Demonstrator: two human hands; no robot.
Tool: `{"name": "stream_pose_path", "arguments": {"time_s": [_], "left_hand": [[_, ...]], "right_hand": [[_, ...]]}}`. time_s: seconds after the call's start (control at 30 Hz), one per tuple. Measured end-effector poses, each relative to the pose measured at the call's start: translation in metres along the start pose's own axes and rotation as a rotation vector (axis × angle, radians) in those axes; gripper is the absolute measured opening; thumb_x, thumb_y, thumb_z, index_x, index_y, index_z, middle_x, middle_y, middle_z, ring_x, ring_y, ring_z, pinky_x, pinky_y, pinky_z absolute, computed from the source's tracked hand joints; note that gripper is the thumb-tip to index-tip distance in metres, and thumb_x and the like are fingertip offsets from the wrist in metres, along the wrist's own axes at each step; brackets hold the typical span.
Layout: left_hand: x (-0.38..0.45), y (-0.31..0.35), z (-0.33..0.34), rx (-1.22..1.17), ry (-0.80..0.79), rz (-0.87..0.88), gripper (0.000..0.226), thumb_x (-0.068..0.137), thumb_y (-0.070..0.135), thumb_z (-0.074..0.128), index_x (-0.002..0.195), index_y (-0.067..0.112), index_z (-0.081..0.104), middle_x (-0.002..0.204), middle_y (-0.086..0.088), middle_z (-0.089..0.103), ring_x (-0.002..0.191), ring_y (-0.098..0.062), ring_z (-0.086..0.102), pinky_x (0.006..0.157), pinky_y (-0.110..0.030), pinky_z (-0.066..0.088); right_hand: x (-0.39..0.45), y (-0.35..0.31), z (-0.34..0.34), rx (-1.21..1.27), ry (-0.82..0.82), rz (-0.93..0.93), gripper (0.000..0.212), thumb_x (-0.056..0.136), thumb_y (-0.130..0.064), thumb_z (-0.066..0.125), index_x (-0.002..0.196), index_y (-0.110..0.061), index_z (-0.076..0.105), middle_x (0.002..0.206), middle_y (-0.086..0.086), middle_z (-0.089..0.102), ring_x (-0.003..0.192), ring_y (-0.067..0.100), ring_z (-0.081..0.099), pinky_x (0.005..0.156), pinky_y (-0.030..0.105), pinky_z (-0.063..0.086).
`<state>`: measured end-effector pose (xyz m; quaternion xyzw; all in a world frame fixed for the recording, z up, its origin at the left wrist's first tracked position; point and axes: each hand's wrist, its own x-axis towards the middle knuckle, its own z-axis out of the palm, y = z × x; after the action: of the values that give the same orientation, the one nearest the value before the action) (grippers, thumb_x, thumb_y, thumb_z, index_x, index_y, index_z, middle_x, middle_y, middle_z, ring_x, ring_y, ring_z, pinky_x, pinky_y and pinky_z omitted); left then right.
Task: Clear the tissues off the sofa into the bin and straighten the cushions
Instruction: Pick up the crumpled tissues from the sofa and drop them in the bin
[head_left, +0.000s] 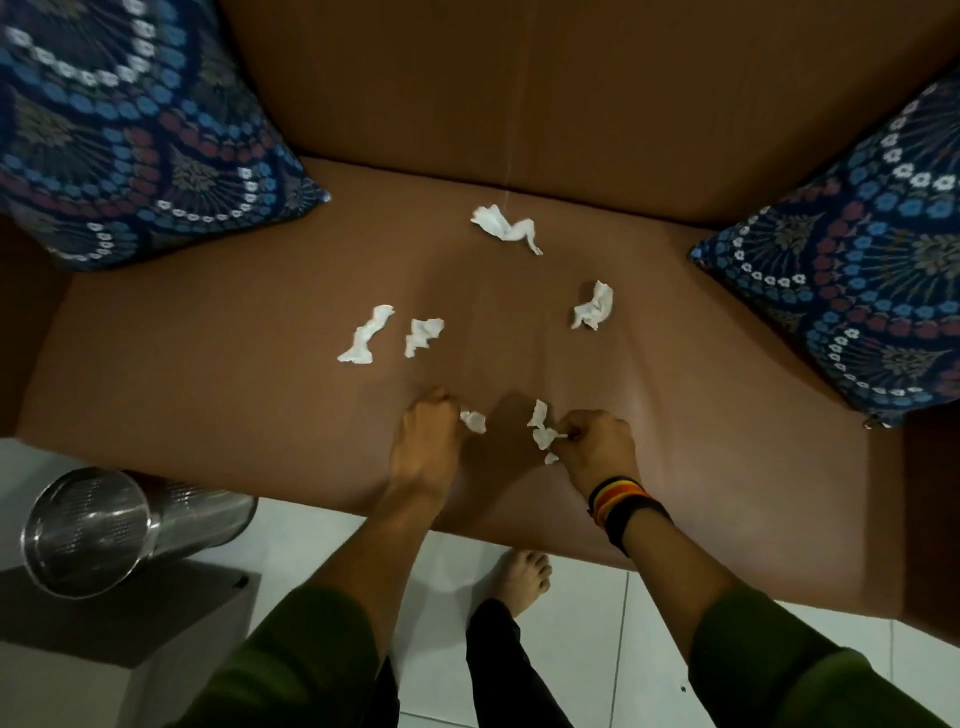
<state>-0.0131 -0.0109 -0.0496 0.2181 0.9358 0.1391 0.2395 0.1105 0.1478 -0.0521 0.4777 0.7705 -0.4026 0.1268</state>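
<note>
Several crumpled white tissues lie on the brown sofa seat (208, 374): one near the backrest (506, 227), one to the right (594, 306), two side by side left of centre (364, 335) (423, 335). My left hand (428, 441) is closed on a small tissue (474, 421) near the front edge. My right hand (597, 449) pinches another tissue (540, 431), with a small scrap (550, 458) just below it. A blue patterned cushion (130, 124) leans at the left end and a matching cushion (857, 270) at the right end.
A shiny metal bin (88, 530) stands on a dark low surface (130, 618) at the lower left, beside the sofa front. White floor tiles (582, 623) lie below, with my bare foot (524, 577) close to the sofa edge.
</note>
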Motion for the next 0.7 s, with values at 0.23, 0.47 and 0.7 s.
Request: {"name": "stream_pose_path", "arguments": {"time_s": [0.23, 0.47, 0.7], "left_hand": [[-0.083, -0.141, -0.078, -0.204, 0.093, -0.273, 0.018, 0.098, 0.009, 0.060, 0.105, 0.018, 0.074, 0.100, -0.003, 0.075, 0.084, -0.019, 0.071, 0.081, -0.030, 0.060], [-0.116, -0.311, -0.126, -0.395, 0.311, -0.631, 0.021, 0.096, 0.017, 0.063, 0.110, 0.014, 0.078, 0.102, -0.016, 0.078, 0.089, -0.031, 0.070, 0.077, -0.034, 0.049], [-0.115, -0.445, -0.128, -0.498, 0.387, -0.797, 0.029, 0.102, 0.009, 0.053, 0.116, 0.012, 0.078, 0.114, -0.018, 0.077, 0.106, -0.035, 0.072, 0.096, -0.043, 0.059]], "right_hand": [[-0.059, -0.112, 0.077, 0.011, -0.117, -0.185, 0.005, 0.079, -0.008, 0.077, 0.076, -0.005, 0.076, 0.075, 0.014, 0.073, 0.074, 0.033, 0.070, 0.072, 0.042, 0.060], [-0.111, -0.220, 0.237, 0.070, -0.312, -0.277, 0.034, 0.074, 0.001, 0.073, 0.060, -0.030, 0.075, 0.066, -0.004, 0.070, 0.071, 0.018, 0.068, 0.080, 0.043, 0.062], [-0.150, -0.296, 0.390, 0.009, -0.473, -0.271, 0.020, 0.087, -0.003, 0.070, 0.105, -0.006, 0.078, 0.098, 0.010, 0.078, 0.085, 0.025, 0.076, 0.091, 0.041, 0.061]]}}
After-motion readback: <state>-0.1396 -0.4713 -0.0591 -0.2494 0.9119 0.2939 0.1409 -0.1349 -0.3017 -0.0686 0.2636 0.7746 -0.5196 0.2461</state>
